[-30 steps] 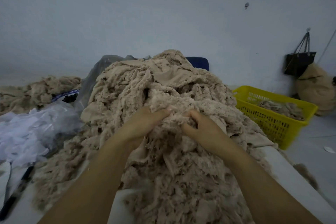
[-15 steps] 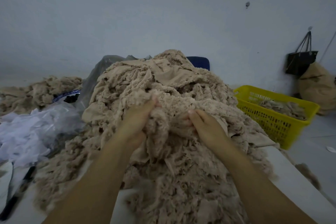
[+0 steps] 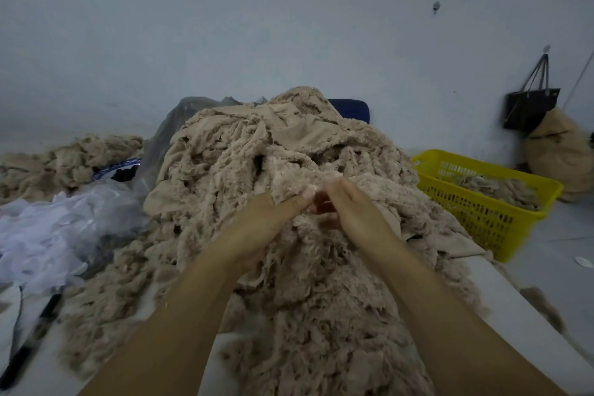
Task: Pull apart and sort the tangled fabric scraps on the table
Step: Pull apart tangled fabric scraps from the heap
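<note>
A tall heap of tangled beige fabric scraps (image 3: 257,151) covers the middle of the white table (image 3: 527,325). Both my hands are in its front slope, close together. My left hand (image 3: 263,222) pinches a frayed beige scrap (image 3: 289,180) between thumb and fingers. My right hand (image 3: 356,215) grips the same clump from the right, its fingers curled into the fabric. The fingertips of the two hands nearly touch and are partly hidden in the scraps.
A yellow plastic basket (image 3: 501,222) holding some beige scraps stands to the right of the table. White fabric and clear plastic (image 3: 54,228) lie at the left, with a second beige pile (image 3: 61,164) behind. A black tool (image 3: 29,344) lies at the front left edge.
My two hands have come closer together and moved slightly up the heap, drawing the clump between them. The heap itself has barely shifted.
</note>
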### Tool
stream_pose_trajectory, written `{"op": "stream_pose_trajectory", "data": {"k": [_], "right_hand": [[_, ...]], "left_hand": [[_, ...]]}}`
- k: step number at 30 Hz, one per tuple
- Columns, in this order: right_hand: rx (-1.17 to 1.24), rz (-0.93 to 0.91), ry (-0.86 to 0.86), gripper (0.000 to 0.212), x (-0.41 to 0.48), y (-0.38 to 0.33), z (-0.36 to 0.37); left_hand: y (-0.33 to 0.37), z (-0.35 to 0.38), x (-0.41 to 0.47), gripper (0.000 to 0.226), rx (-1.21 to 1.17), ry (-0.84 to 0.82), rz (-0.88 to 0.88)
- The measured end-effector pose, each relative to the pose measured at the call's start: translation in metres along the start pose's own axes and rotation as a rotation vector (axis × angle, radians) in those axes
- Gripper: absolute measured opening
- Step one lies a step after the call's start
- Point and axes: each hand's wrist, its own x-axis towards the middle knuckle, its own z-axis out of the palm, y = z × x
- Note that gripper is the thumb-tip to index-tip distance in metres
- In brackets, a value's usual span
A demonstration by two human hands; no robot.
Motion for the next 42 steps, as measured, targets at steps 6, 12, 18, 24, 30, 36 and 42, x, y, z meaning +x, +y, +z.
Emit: {"op": "stream_pose_trajectory", "data": {"k": [6, 12, 18, 24, 30, 36, 42], "right_hand": [[-0.451, -0.280, 0.046, 0.034, -0.001, -0.006, -0.003], [-0.340, 0.070, 0.238, 0.033, 0.007, 0.018, -0.032], [-0.517, 0.040, 0.075, 0.022, -0.003, 0.030, -0.036], [-0.231, 0.041, -0.205, 0.046, -0.014, 0.005, -0.007], [0.578, 0.130, -0.141, 0.038, -0.018, 0.012, -0.008], [0.538, 0.279, 0.036, 0.024, -0.022, 0.031, -0.020], [1.140, 0.195, 0.616, 0.055, -0.012, 0.022, -0.087]], "left_hand": [[0.003, 0.002, -0.001, 0.010, 0.245, -0.098, -0.027], [0.007, -0.018, 0.003, 0.022, -0.143, 0.065, -0.037], [0.016, -0.021, 0.013, 0.018, -0.454, 0.197, 0.037], [0.029, 0.008, 0.013, 0.042, -0.474, 0.045, 0.104], [0.007, 0.032, 0.005, 0.071, 0.066, 0.176, 0.083], [-0.019, 0.052, 0.017, 0.050, 0.093, 0.111, 0.027], [-0.051, 0.032, 0.047, 0.074, 1.199, 0.164, -0.061]]}}
